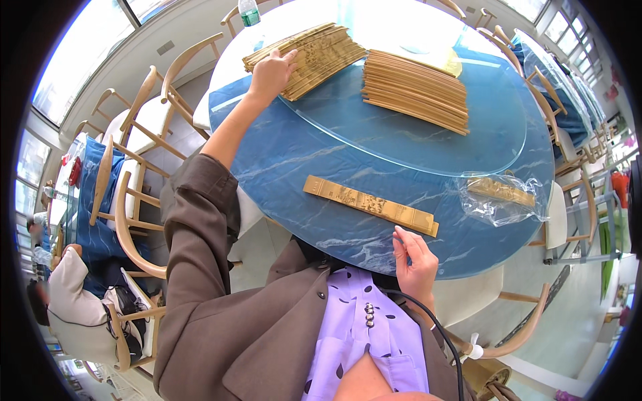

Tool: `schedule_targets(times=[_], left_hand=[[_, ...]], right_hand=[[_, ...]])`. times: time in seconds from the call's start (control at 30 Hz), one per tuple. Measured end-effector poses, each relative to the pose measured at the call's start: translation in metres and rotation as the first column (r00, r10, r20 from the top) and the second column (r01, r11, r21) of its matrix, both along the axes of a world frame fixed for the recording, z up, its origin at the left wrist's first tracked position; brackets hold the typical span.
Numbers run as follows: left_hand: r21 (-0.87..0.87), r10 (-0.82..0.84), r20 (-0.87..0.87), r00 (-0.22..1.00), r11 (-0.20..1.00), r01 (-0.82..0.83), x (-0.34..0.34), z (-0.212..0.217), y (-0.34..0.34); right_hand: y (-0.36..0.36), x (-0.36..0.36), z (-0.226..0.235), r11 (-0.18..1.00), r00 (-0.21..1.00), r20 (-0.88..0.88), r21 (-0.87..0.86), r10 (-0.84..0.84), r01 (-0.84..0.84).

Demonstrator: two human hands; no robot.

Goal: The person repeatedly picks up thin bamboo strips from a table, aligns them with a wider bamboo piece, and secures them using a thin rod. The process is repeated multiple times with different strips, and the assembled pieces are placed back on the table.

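Note:
My left hand (273, 75) reaches to the far left of the table. Its fingers are stretched out over the left edge of a fanned stack of flat gold printed cartons (321, 59). Close to the near edge of the table lies a single long, narrow flat gold carton (364, 203), set at a slant. My right hand (416, 259) is beside the right end of that carton, thumb and fingers slightly apart. Nothing shows between them. A second stack of folded tan-gold cartons (414, 90) stands to the right of the first one.
Both stacks lie on a round glass turntable (496, 148) over a blue marbled tablecloth (267, 144). A clear plastic bag (495, 212) with a gold carton inside lies at the right. A water bottle (249, 13) stands at the far left. Wooden chairs (140, 224) surround the table.

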State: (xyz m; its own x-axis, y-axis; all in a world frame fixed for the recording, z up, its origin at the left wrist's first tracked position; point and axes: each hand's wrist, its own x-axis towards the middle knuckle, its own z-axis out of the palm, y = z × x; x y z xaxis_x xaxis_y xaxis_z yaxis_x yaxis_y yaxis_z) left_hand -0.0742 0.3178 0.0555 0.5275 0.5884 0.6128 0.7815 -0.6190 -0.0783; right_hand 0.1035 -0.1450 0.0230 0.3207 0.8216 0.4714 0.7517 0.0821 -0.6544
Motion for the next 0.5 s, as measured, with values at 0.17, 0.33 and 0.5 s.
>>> schedule_targets(times=[0.17, 0.33, 0.5], left_hand=[[0.251, 0.097, -0.085, 0.992, 0.965, -0.073, 0.012, -0.013, 0.001], [0.17, -0.075, -0.064, 0.995, 0.982, 0.085, 0.01, -0.013, -0.001], [0.17, -0.176, -0.118, 0.977, 0.966, 0.194, 0.004, -0.008, -0.003]], right_hand=[[0.0, 0.004, -0.002, 0.999, 1.0, 0.005, -0.032, -0.012, 0.012], [0.004, 0.003, -0.001, 0.999, 1.0, 0.013, -0.037, -0.009, 0.009], [0.004, 0.013, 0.002, 0.999, 0.997, 0.071, -0.034, -0.029, 0.032]])
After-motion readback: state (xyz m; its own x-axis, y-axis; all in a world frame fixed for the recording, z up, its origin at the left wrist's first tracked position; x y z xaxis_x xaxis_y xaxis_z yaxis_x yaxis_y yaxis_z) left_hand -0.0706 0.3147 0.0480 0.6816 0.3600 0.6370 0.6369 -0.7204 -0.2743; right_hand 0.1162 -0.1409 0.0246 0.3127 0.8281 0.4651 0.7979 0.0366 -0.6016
